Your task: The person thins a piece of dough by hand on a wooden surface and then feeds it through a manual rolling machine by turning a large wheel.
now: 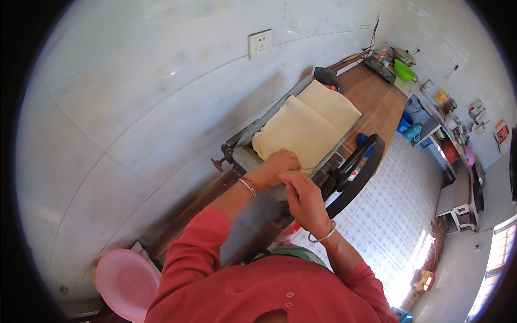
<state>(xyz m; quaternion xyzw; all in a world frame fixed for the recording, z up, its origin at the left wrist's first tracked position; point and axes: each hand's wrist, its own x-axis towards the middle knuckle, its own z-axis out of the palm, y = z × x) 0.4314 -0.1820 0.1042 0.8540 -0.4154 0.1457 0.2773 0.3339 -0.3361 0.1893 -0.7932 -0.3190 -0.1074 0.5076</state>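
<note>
A wide sheet of pale dough (303, 125) lies folded over itself in the metal tray of a dough-rolling machine (246, 155). At the dough's near edge is my left hand (280, 163), its fingers curled down; whether they pinch the dough is hidden. My right hand (305, 198) is beside it, over the near right corner of the tray, fingertips close to the left hand and bent inward; what lies under them cannot be seen. A dark handwheel (361, 173) stands on the machine's right side.
Tiled wall with a socket (260, 43) rises close on the left. A pink basin (128, 282) is at the lower left. Beyond the machine, a wooden counter (363, 93) bears a green bowl (404, 71) and a lidded pan (403, 56). Shelves line the far right, over tiled floor (404, 194).
</note>
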